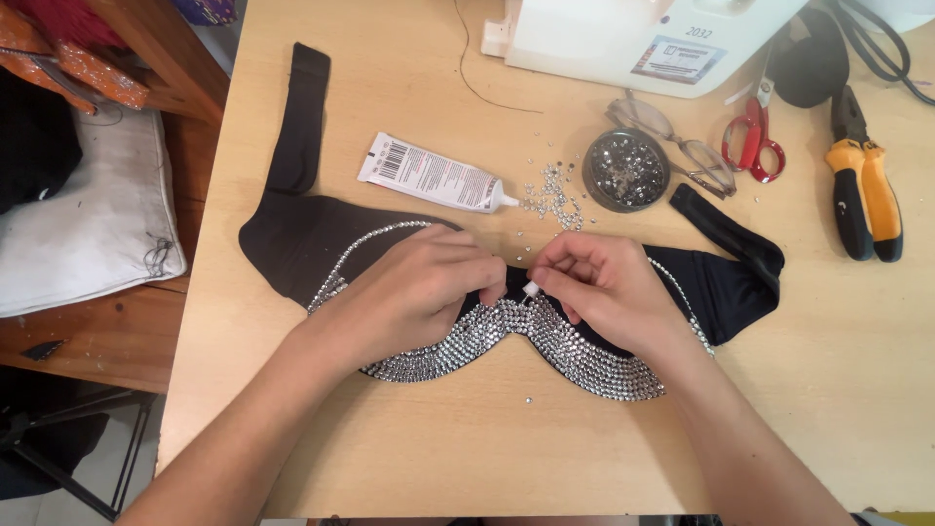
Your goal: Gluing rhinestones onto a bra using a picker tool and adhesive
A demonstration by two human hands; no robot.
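A black bra top (302, 244) lies flat on the wooden table (467, 448), its lower edge covered in rows of silver rhinestones (594, 365). My left hand (414, 292) rests on the left cup, fingers curled and pressing the fabric near the centre. My right hand (609, 287) lies on the right cup and pinches a small white-tipped tool (531, 289), its tip pointing at the centre of the garment. The two hands almost touch.
A white glue tube (433, 177), loose rhinestones (553, 195) and a round dish of stones (625, 170) lie just behind. Glasses (682, 146), red scissors (753, 141), yellow-handled pliers (867, 195) and a white sewing machine (633, 34) are further back. A cushioned wooden bench (88, 234) stands at the left.
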